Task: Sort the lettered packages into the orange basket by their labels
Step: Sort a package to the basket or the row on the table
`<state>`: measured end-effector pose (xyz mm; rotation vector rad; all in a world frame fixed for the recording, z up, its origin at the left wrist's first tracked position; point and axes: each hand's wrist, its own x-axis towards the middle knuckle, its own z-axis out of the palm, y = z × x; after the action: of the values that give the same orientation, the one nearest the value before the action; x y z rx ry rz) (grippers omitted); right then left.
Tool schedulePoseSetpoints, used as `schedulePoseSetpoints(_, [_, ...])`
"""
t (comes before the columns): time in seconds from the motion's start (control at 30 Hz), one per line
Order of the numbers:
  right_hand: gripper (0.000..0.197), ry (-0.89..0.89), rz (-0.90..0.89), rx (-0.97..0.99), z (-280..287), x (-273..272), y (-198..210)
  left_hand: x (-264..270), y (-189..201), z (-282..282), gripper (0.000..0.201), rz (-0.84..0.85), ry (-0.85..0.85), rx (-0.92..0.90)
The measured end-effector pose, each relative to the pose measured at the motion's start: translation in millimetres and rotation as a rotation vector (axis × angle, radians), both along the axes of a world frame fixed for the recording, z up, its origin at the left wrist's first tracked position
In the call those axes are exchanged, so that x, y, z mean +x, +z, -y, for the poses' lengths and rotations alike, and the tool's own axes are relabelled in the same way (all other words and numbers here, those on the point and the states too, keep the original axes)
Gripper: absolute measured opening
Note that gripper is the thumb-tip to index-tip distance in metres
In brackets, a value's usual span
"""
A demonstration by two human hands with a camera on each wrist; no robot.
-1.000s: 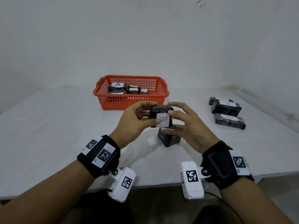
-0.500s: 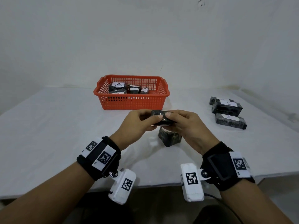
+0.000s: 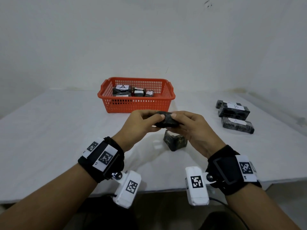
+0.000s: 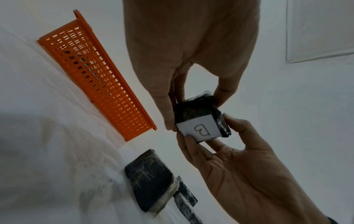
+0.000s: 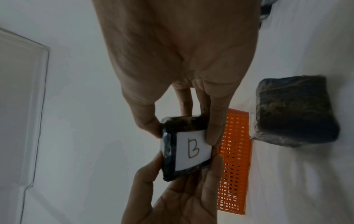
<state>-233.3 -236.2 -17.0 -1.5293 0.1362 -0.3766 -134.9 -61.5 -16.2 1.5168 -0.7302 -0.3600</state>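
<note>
Both hands pinch one small dark package (image 3: 167, 121) between them: the left hand (image 3: 141, 125) holds its left end with thumb and fingertips, the right hand (image 3: 191, 128) its right end. The wrist views show its white label (image 5: 192, 149) marked B, turned downward. It hovers above the counter (image 3: 49, 138), with the orange basket (image 3: 136, 103) at 12 o'clock beyond it and a second dark package (image 3: 175, 141) lying just under the hands at 6 o'clock. This looks like the label check. Next, one hand should likely take it alone and carry it to the basket's B side. More labelled packages (image 3: 235, 116) wait at 3 o'clock.
</note>
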Motion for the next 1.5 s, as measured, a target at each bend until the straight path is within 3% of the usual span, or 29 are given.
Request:
schedulePoseSetpoints(0.13, [0.025, -0.043, 0.024, -0.036, 2, 2, -3, 0, -1, -1, 0.028, -0.037, -0.088, 0.003])
schedulePoseSetpoints(0.33, [0.029, 0.053, -0.018, -0.001, 2, 0, 3, 4, 0, -1, 0.027, -0.067, -0.034, 0.000])
schedulePoseSetpoints(0.47, [0.027, 0.008, -0.019, -0.024, 2, 4, 7, 2, 6, -3, 0.030, -0.167, -0.113, -0.015])
schedulePoseSetpoints(0.63, [0.056, 0.070, -0.086, -0.120, 3, 6, 16, 4, 14, -2, 0.032, -0.291, -0.110, -0.080])
schedulePoseSetpoints(0.73, [0.044, 0.027, -0.107, -0.182, 4, 11, 19, 6, 19, -2, 0.038, -0.493, -0.111, -0.163])
schedulePoseSetpoints(0.83, [0.030, -0.047, -0.098, -0.196, 5, 16, 22, 10, 19, -2, 0.046, -0.565, -0.134, -0.182])
schedulePoseSetpoints(0.93, [0.025, -0.078, -0.079, -0.175, 4, 22, 24, 15, 16, -2, 0.042, -0.508, -0.115, -0.137])
schedulePoseSetpoints(1.1, [0.022, -0.085, -0.107, -0.024, 3, 37, 36, 29, 19, 0, 0.027, -0.207, 0.072, -0.045])
schedulePoseSetpoints(1.2, [0.023, -0.077, -0.135, -0.056, 2, 55, 44, 47, 26, 5, 0.029, -0.038, 0.197, 0.019])
schedulePoseSetpoints(1.33, [0.023, -0.115, -0.143, -0.038, 5, 93, 57, 77, 43, 12, 0.024, -0.082, 0.231, 0.027])
schedulePoseSetpoints(1.5, [0.033, -0.024, -0.260, -0.010, 10, 152, 76, 137, 71, 22, 0.025, -0.167, 0.244, 0.177])
